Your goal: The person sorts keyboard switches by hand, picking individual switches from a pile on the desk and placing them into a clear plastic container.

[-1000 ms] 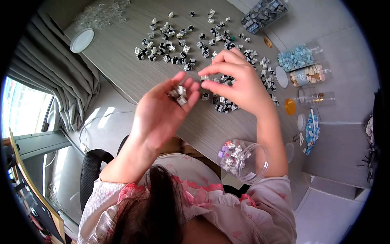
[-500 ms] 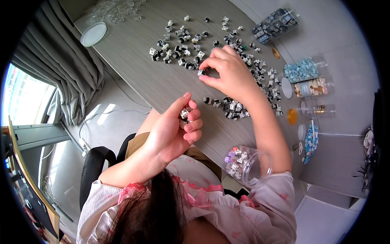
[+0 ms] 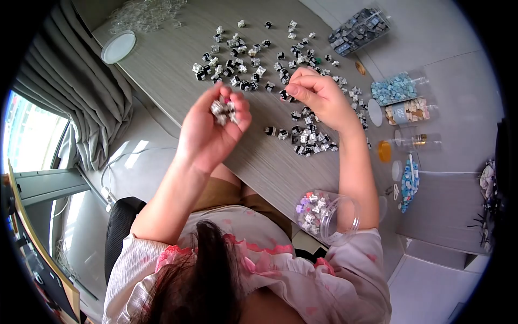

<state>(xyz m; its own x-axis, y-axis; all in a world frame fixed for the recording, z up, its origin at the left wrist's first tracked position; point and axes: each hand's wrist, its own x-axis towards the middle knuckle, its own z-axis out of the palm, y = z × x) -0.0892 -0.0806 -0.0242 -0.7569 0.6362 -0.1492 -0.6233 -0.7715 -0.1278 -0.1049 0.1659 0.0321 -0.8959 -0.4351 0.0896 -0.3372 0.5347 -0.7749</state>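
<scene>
My left hand [image 3: 208,132] is raised over the table's near edge, palm up, with its fingers curled round several pale keyboard switches [image 3: 222,112]. My right hand [image 3: 322,100] is above the table, its thumb and fingers pinched together. At those fingertips sits a black and white keyboard switch [image 3: 285,95]. Below and left of the right wrist lies a pile of loose black and clear switches [image 3: 310,139]. More switches [image 3: 237,62] are scattered across the far side of the table, some partly hidden behind the right hand.
A clear jar [image 3: 330,218] with switches lies beside my right forearm. Along the right are jars of grey pieces [image 3: 360,33] and blue pieces [image 3: 394,89], a yellow lid [image 3: 384,151] and a bag of blue pieces [image 3: 410,186]. Clear covers [image 3: 145,16] and a white lid [image 3: 118,47] are far left.
My left hand has moved up and left, turning so its handful of switches shows. My right hand has shifted right, its fingers drawn closer together, a switch still at the fingertips.
</scene>
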